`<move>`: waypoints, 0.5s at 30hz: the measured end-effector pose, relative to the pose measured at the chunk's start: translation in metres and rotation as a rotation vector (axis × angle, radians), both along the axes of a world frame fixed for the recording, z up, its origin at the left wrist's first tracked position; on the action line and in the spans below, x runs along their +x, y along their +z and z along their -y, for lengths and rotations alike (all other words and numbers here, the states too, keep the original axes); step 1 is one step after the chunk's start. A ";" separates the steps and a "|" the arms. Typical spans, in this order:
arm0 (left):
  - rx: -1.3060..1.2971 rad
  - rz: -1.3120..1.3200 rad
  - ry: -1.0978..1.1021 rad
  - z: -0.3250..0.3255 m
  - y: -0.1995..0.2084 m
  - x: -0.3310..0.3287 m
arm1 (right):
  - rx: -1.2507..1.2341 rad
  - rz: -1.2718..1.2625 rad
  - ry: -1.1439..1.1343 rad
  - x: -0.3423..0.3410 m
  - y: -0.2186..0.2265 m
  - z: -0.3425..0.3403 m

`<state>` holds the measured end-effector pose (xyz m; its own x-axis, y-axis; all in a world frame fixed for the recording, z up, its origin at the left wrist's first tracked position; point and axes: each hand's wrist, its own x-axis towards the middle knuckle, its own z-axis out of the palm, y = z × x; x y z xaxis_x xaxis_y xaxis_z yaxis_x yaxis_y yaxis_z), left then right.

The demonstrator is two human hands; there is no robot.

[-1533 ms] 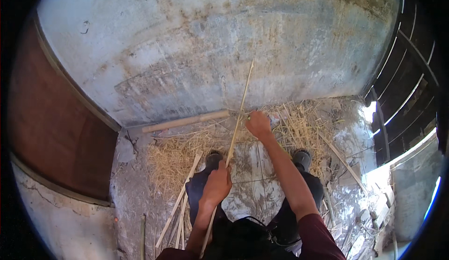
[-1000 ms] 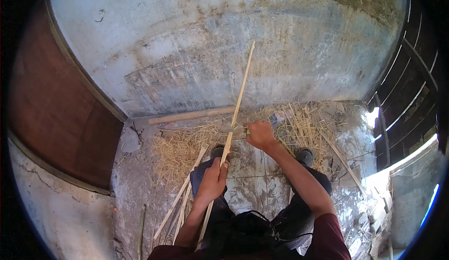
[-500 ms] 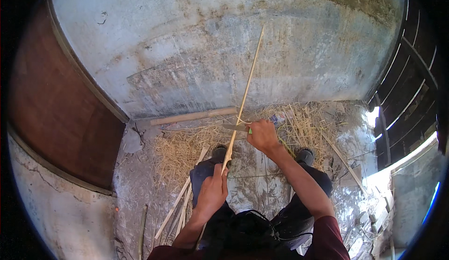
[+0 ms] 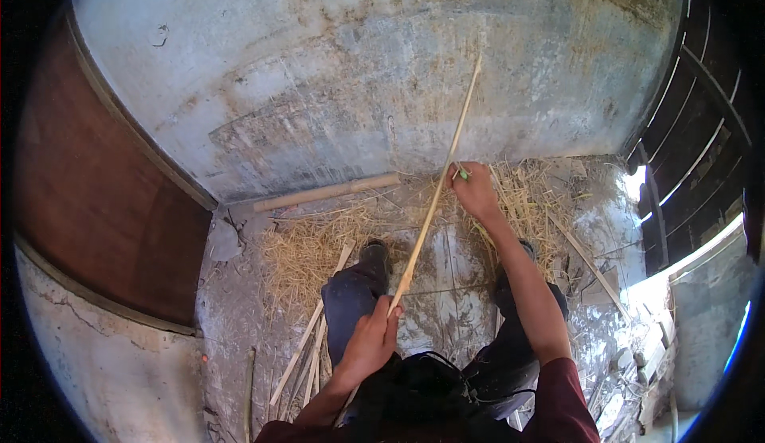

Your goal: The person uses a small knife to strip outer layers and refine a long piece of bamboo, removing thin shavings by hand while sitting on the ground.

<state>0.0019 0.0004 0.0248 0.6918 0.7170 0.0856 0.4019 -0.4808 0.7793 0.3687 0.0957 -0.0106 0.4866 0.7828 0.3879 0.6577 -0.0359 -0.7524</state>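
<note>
A long, thin bamboo strip slants up and away from me, its far tip in front of the wall. My left hand is closed around its near part, above my left thigh; a thicker node shows just beyond the fingers. Farther along the strip, my right hand grips a knife by its green handle. That hand is close beside the strip's right edge. The blade is hardly visible from here, and I cannot tell whether it touches the bamboo.
Heaps of pale shavings cover the floor around my feet. A bamboo pole lies along the stained wall. Split strips rest left of my leg, another strip at right. A brown door panel stands left, dark slats right.
My right hand with the knife has moved away from me along the strip, toward its far end. The strip's tip has swung to the right. My left hand keeps its grip.
</note>
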 end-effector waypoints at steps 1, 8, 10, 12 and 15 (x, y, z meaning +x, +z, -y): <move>0.011 0.036 -0.008 -0.004 0.001 0.002 | 0.000 -0.171 0.084 -0.001 0.005 0.003; -0.068 0.025 0.064 -0.006 0.005 -0.006 | -0.105 -0.851 0.419 -0.040 0.073 0.037; -0.044 0.004 0.072 -0.005 0.001 -0.007 | -0.094 -0.790 0.412 -0.042 0.071 0.037; -0.071 0.000 0.060 -0.005 0.004 -0.006 | -0.084 -0.691 0.364 -0.046 0.067 0.035; -0.105 -0.043 0.033 -0.005 -0.002 -0.009 | -0.051 -0.697 0.358 -0.049 0.059 0.033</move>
<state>-0.0073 0.0056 0.0227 0.6694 0.7426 -0.0206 0.4504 -0.3836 0.8062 0.3200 0.0630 0.0480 0.3190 0.9466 0.0456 0.0127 0.0439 -0.9990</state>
